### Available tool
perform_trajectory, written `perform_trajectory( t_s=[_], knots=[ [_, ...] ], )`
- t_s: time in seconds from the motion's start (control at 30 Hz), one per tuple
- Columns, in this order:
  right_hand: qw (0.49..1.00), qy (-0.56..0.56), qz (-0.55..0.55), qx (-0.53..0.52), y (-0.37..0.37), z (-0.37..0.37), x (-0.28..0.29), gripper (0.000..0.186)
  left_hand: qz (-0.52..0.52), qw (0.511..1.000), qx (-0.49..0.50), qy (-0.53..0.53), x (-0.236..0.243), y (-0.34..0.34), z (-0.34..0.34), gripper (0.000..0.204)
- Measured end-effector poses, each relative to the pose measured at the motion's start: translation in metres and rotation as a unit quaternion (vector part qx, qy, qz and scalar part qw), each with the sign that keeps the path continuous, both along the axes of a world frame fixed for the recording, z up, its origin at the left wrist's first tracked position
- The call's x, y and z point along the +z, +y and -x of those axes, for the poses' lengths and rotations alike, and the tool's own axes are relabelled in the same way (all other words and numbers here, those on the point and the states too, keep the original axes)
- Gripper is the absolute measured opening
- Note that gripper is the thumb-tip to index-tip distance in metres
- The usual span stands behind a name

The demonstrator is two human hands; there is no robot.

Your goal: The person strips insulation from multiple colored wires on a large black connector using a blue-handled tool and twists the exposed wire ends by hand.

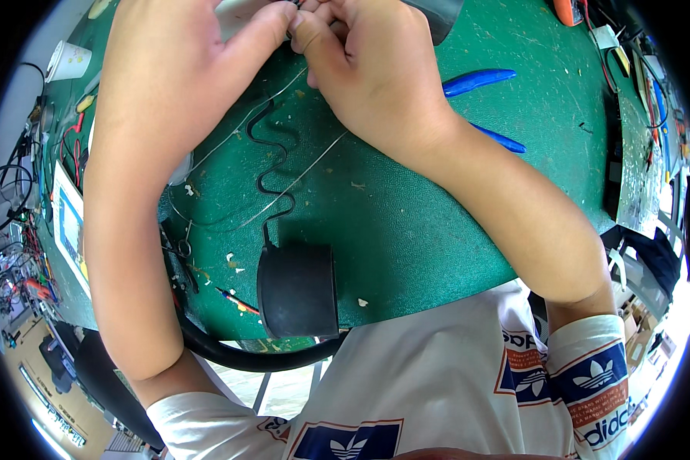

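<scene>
At the top edge my left hand (172,57) and my right hand (364,65) meet, thumbs and fingers pinched together. Whatever sits between the fingertips is tiny and mostly covered; only a dark speck shows there. Below them a kinked black cable (262,186) snakes down the green mat (414,230) to a black cylinder (297,291) lying near the front edge. A thin pale wire (303,175) loops across the mat under my hands. Just right of my right hand is another dark cylinder (440,17), cut off by the frame.
Blue tool handles (479,81) poke out beside my right wrist. Scissors (184,247) and a thin red-and-dark piece (238,300) lie near my left forearm. A white cup (68,61) stands far left. A flat metallic panel (640,172) lines the right edge.
</scene>
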State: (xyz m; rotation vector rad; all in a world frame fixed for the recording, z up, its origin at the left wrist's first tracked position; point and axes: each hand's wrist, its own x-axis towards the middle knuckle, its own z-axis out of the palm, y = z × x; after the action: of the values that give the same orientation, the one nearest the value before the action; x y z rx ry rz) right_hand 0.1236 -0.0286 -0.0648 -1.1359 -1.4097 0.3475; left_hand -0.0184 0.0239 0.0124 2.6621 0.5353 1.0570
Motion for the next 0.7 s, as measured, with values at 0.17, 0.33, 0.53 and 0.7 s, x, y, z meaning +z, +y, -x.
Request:
perform_trajectory(
  t_s=[0.17,0.33,0.53,0.7],
  knots=[
    [1.0,-0.021,-0.008,0.008,-0.001,-0.002,-0.001,0.007,-0.044,0.999,0.03,0.001,-0.002,-0.001,-0.005,0.009],
    [1.0,-0.019,-0.002,0.016,-0.002,-0.003,0.001,0.008,-0.044,0.997,0.053,0.035,0.002,-0.012,-0.003,0.009],
    [0.999,-0.024,-0.019,0.026,0.0,-0.003,0.0,0.008,-0.05,0.998,0.0,0.026,0.003,-0.001,-0.008,0.011],
    [0.999,-0.034,-0.017,0.029,0.0,-0.004,-0.001,0.008,-0.056,0.997,0.017,0.041,-0.002,-0.003,-0.005,0.012]
  ],
)
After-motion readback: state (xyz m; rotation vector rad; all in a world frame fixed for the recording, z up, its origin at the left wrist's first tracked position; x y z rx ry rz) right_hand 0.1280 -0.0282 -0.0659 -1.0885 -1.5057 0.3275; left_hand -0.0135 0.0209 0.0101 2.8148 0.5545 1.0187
